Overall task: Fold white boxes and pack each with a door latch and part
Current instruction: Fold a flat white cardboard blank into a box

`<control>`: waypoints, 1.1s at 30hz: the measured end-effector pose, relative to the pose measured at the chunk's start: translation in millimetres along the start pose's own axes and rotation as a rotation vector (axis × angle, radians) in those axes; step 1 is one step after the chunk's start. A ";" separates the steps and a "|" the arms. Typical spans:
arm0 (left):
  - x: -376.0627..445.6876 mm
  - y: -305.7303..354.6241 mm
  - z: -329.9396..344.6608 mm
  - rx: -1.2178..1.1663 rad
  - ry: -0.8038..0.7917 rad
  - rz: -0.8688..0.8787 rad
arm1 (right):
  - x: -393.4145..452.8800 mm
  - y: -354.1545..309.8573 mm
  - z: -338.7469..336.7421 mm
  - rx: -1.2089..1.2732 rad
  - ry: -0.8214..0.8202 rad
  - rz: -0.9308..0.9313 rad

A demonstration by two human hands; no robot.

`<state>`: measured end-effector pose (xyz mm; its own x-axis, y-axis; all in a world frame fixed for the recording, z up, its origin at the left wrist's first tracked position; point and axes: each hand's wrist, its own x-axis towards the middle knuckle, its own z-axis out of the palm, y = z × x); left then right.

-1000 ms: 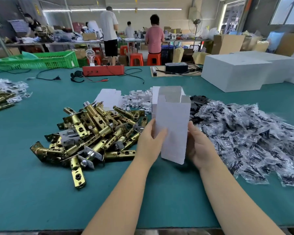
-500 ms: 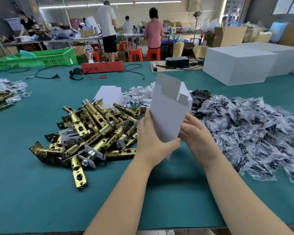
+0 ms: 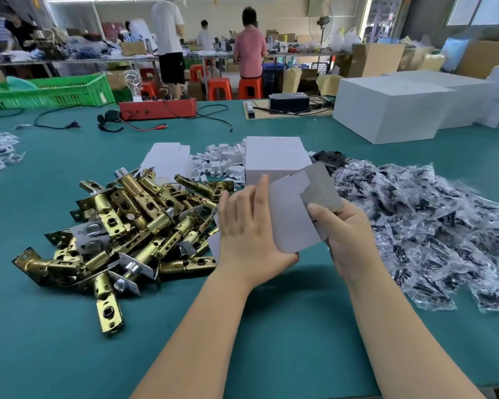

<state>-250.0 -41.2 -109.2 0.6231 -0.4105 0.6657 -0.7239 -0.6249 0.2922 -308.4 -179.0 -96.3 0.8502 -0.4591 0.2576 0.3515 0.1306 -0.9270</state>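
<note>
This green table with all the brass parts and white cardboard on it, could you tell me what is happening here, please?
A person is folding a small white box over the table, both hands on it: the left hand grips its left side, the right hand works a grey-lined flap. The box looks open and empty. A pile of brass door latches lies to the left, a heap of bagged parts to the right, and flat box blanks behind. Nothing is packed yet.
</note>
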 end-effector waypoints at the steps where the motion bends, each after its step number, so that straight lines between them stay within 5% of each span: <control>1: 0.6 -0.7 -0.7 0.007 0.008 -0.001 | -0.3 0.1 -0.3 -0.064 0.010 -0.038; 4: 1.7 0.9 -3.3 0.044 0.060 -0.002 | -0.6 0.7 0.4 -0.267 0.030 -0.158; 9: 5.8 2.1 -5.7 0.042 0.224 0.018 | 4.7 -3.1 -1.5 -0.054 0.062 -0.058; 14: 2.4 6.1 -20.6 -0.332 0.217 -0.221 | -2.9 1.1 3.6 0.052 -0.365 -0.078; 16: 1.9 4.8 -22.9 -0.488 0.148 -0.312 | -5.6 3.2 9.5 0.043 -0.396 -0.038; 20: 6.9 1.4 -20.8 -0.772 0.127 -0.459 | -3.7 3.2 10.1 -0.004 -0.333 -0.006; 28: 12.5 -1.9 -12.8 -0.882 0.166 -0.618 | -2.1 21.5 24.2 -0.644 0.037 -0.105; 33: 13.6 -1.5 -8.7 -0.893 0.154 -0.665 | -0.1 22.6 29.2 -0.741 0.128 -0.128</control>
<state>-243.0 -40.1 -94.6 0.9661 -0.0479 0.2538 -0.2523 0.0358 0.9670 -289.0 -150.3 -109.3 0.7528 -0.5349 0.3837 0.0509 -0.5339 -0.8440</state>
